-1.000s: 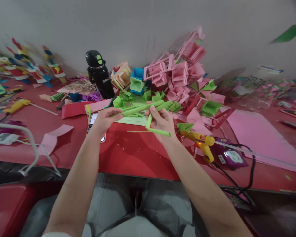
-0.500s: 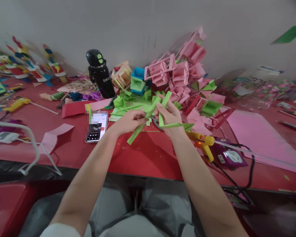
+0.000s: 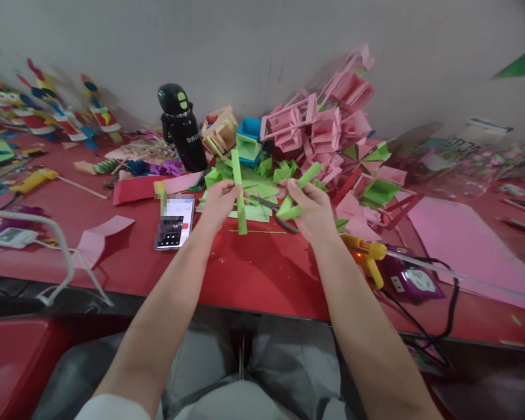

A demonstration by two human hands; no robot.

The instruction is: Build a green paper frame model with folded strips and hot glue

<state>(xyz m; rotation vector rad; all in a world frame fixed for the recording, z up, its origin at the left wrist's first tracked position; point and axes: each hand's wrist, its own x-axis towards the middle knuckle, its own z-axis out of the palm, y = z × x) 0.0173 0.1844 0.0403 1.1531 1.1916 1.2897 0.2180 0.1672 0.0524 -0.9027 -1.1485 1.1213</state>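
Note:
My left hand pinches a straight green paper strip, which stands nearly upright over the table. To its right, my right hand is closed on a folded green strip bent into a sharp angle. The two strips are apart. Between and behind the hands lie scissors, partly hidden, and pale green strips. Several small green folded pieces are heaped behind them.
A phone and black bottle stand left of centre. Pink paper structures pile up at the back. A yellow glue gun rests on a purple device at right. Pink sheets lie beyond.
My hands have moved apart. The strip in my left hand has separated from the folded one and swung from slanted to nearly upright. The scissors show more between the hands.

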